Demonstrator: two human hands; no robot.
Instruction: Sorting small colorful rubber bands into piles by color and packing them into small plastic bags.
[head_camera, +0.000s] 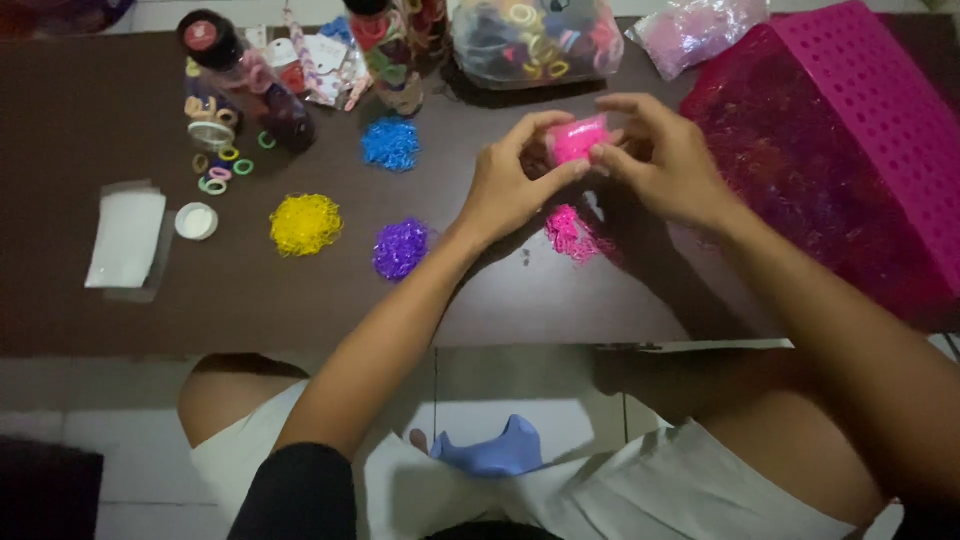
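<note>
Near the table's (120, 310) front edge, a purple heap of tiny bands (400, 249) and a yellow heap (305, 223) lay side by side, with a pink heap (568, 231) to their right. Just above the pink heap, the left hand (510, 185) and right hand (665, 165) met, both pinched on a small pink packet (578, 139) held off the tabletop. Beyond lay a blue heap (390, 143). A pink perforated basket (880, 110) filled the far right corner.

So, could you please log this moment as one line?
left hand + right hand: hold pink bundle | above pink pile | table
</note>
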